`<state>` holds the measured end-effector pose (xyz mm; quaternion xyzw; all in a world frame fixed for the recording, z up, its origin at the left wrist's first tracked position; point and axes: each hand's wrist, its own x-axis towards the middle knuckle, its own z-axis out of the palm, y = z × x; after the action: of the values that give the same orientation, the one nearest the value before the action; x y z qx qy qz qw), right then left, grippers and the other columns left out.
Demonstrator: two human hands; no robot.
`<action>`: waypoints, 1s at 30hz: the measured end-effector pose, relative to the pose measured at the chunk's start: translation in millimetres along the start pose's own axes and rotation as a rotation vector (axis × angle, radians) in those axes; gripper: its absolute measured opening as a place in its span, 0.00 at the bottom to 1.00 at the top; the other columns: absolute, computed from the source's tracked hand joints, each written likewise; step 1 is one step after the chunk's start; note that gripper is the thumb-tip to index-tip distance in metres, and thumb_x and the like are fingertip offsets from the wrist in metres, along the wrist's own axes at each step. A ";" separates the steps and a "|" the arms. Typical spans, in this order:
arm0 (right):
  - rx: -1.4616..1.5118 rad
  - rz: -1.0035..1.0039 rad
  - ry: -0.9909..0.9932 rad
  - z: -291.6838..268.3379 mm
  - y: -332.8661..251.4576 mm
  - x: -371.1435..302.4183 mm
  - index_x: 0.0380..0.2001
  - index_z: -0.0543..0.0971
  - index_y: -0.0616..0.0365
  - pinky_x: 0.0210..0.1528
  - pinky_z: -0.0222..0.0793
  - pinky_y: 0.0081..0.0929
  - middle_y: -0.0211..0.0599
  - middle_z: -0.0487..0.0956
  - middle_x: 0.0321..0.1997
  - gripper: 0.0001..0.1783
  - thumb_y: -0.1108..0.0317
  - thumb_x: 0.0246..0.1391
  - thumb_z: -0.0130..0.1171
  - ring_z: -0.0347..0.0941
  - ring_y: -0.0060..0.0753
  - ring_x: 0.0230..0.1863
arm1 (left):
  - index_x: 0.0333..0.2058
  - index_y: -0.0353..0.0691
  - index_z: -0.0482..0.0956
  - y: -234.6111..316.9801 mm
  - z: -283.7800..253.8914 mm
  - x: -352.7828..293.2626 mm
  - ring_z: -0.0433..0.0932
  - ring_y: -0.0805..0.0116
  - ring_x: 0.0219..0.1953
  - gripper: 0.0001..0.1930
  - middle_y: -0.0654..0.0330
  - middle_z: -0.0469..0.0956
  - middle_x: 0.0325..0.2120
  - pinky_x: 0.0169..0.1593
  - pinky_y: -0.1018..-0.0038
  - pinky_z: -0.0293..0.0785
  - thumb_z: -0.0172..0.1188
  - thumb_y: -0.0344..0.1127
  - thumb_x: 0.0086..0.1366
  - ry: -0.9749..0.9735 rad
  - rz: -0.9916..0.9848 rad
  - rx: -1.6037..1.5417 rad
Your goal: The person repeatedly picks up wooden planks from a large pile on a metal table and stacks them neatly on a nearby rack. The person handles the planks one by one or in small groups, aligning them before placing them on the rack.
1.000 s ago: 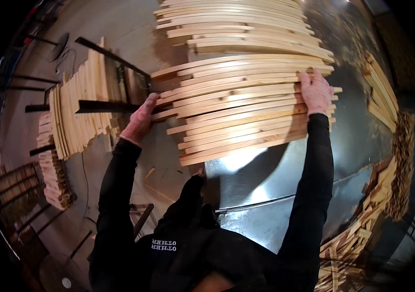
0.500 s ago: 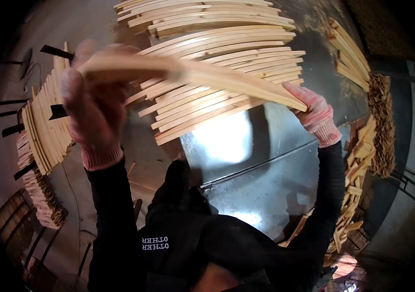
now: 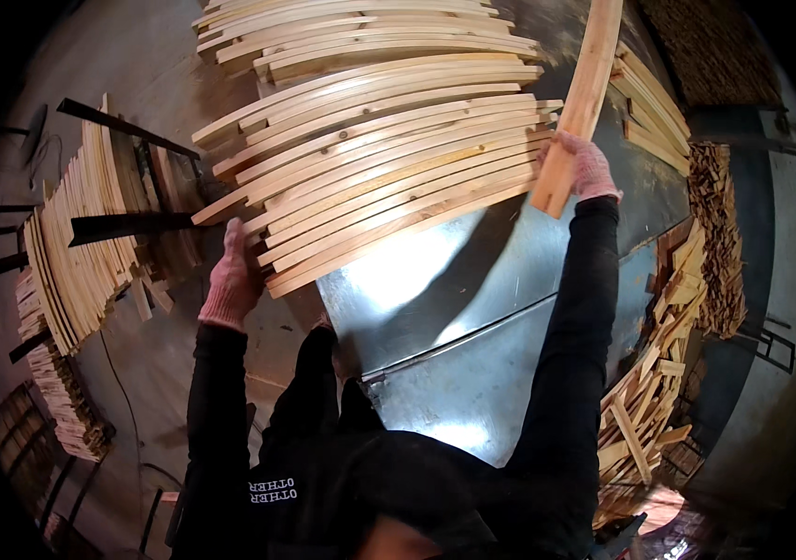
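My right hand (image 3: 587, 168), in a pinkish knitted glove, is closed around the lower part of a wooden slat (image 3: 583, 98). The slat stands out away from me, its far end running past the top edge of the view. Beneath and to the left, many pale wooden slats (image 3: 398, 173) lie side by side on a metal table (image 3: 472, 350). My left hand (image 3: 233, 283), gloved alike, is at the left ends of the nearest slats. Its thumb is stretched out and it holds no slat; the other fingers are partly hidden.
Left of the table, more slats (image 3: 76, 252) are stacked on a rack with black metal bars (image 3: 141, 227). Several slats (image 3: 655, 112) lie at the table's far right. Loose offcuts (image 3: 650, 401) are heaped along the right side, beside a tall wood stack (image 3: 717, 238).
My left hand has let go of the slat and come down to the row's left ends. The slat, now in my right hand alone, has swung from lying across to pointing away.
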<state>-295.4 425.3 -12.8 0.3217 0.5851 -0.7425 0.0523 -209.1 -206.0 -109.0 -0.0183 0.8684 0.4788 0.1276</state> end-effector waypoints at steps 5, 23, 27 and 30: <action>-0.178 0.021 0.101 -7.2 -7.8 9.2 0.45 0.77 0.64 0.44 0.82 0.40 0.46 0.82 0.37 0.16 0.64 0.61 0.64 0.82 0.44 0.37 | 0.71 0.39 0.55 -45.8 30.2 8.1 0.71 0.52 0.64 0.45 0.47 0.63 0.67 0.63 0.65 0.72 0.69 0.41 0.61 -0.075 0.047 -0.151; -0.006 -0.137 -0.186 71.9 -34.7 -62.9 0.49 0.77 0.67 0.45 0.81 0.42 0.46 0.82 0.38 0.17 0.67 0.61 0.64 0.82 0.45 0.38 | 0.64 0.32 0.65 69.9 -24.4 -22.7 0.69 0.64 0.65 0.26 0.51 0.69 0.62 0.64 0.70 0.67 0.40 0.43 0.76 0.270 0.031 -0.379; 0.095 -0.356 -0.009 57.9 -36.5 -143.4 0.50 0.76 0.72 0.48 0.80 0.35 0.45 0.82 0.43 0.19 0.68 0.61 0.64 0.81 0.41 0.41 | 0.51 0.31 0.77 121.0 -40.6 -75.7 0.77 0.63 0.51 0.28 0.53 0.77 0.48 0.55 0.70 0.73 0.40 0.53 0.78 0.224 0.293 -0.597; -0.042 -0.718 0.472 40.4 8.9 -213.0 0.57 0.74 0.71 0.57 0.74 0.32 0.46 0.81 0.47 0.29 0.59 0.62 0.66 0.79 0.36 0.47 | 0.49 0.30 0.78 136.5 9.4 -88.2 0.79 0.65 0.44 0.35 0.55 0.77 0.44 0.42 0.73 0.78 0.39 0.62 0.76 0.152 0.446 -0.345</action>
<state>-140.4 322.4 98.9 0.2575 0.6711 -0.6075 -0.3381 -143.0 -132.3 20.2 0.1158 0.7639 0.6328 -0.0513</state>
